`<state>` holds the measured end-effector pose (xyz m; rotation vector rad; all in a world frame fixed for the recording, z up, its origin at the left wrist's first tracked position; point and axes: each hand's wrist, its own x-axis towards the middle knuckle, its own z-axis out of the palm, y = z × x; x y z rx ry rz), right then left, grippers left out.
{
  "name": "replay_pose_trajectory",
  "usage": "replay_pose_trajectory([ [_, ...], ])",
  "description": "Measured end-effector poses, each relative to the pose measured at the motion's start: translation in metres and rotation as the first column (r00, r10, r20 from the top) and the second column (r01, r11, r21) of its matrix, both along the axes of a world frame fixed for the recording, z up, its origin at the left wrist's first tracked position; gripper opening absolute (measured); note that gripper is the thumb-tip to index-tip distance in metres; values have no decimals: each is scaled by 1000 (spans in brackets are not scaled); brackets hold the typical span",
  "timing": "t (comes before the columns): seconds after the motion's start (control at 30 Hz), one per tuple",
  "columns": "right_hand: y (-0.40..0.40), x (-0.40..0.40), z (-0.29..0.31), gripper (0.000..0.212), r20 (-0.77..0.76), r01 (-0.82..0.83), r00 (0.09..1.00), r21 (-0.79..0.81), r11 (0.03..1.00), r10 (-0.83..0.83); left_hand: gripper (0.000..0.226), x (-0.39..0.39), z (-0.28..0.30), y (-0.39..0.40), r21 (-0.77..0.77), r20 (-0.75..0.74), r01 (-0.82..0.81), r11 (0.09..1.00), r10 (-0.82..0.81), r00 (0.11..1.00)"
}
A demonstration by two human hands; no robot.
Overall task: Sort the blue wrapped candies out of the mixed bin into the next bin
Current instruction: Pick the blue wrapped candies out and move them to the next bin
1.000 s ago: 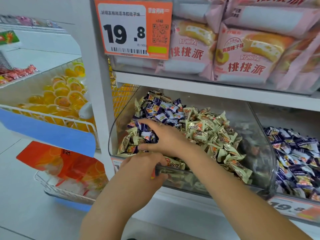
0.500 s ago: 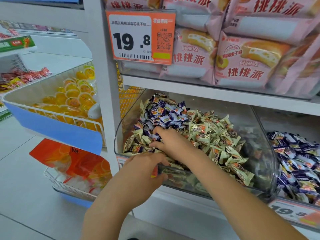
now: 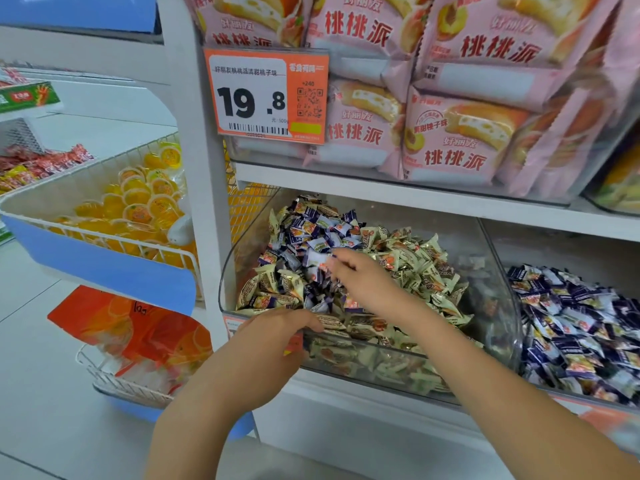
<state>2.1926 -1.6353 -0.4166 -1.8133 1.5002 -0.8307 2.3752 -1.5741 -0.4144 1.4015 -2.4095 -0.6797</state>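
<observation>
The right hand [image 3: 360,278] is pinching a blue wrapped candy [image 3: 317,261] just above the heap in the mixed bin [image 3: 485,306]: the picking step. The left hand [image 3: 273,341] is gripping that bin's front rim. Next, the candy needs carrying rightward into the next bin [image 3: 554,251] of blue candies.

Bright, even shop light falls with only faint shadows. The clear mixed bin [image 3: 498,327] shows glare; wide-angle bending curves the edges, and fine detail is soft.
</observation>
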Motion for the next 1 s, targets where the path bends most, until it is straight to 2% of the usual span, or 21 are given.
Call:
replay_pose_trajectory([
  [0.1, 8, -16, 17, 19, 293, 171, 929, 198, 965, -225, 33, -1, 1, 1, 3, 5, 0, 1000, 0, 1000],
  [0.2, 20, -44, 32, 20, 536, 130, 794, 314, 940, -288, 30, -2, 2, 1, 1, 6, -1, 1000, 1, 1000],
  [0.23, 27, -55, 36, 25, 560, 126, 774, 321, 939, -296, 29, -3, 2, 1, 2, 12, -3, 1000, 3, 1000],
  [0.33, 49, -87, 44, 29, 463, 282, 789, 313, 907, -405, 27, -6, 4, 1, 9, 36, -12, 1000, 12, 999],
  [0.5, 78, -139, 52, 36, 282, 530, 795, 111, 841, -538, 22, -10, 6, 1, -9, 60, -21, 1000, 21, 998],
  [0.6, 94, -169, 57, 34, 152, 593, 790, 61, 803, -594, 20, -14, 4, 0, -69, 125, -12, 998, 21, 992],
  [0.63, 99, -180, 57, 37, 73, 593, 797, 88, 800, -599, 19, -17, 2, 0, -102, 158, -3, 995, 19, 987],
  [0.7, 108, -197, 56, 58, -97, 557, 828, 255, 791, -552, 19, -21, -1, 0, -129, 234, 15, 992, 16, 972],
  [0.77, 110, -209, 52, 79, -141, 480, 875, 385, 788, -464, 16, -22, -2, -2, -86, 247, 20, 996, 2, 969],
  [0.8, 109, -210, 52, 80, -145, 470, 880, 396, 789, -452, 12, -22, -2, -4, -50, 235, 13, 999, -1, 972],
  [0.87, 104, -206, 55, 72, -148, 499, 866, 302, 812, -477, 10, -23, -1, -9, -2, 208, -14, 1000, 14, 978],
  [1.0, 86, -173, 59, 50, -103, 499, 858, -66, 864, -503, 14, -22, 1, -13, 45, 134, -35, 998, 29, 991],
])
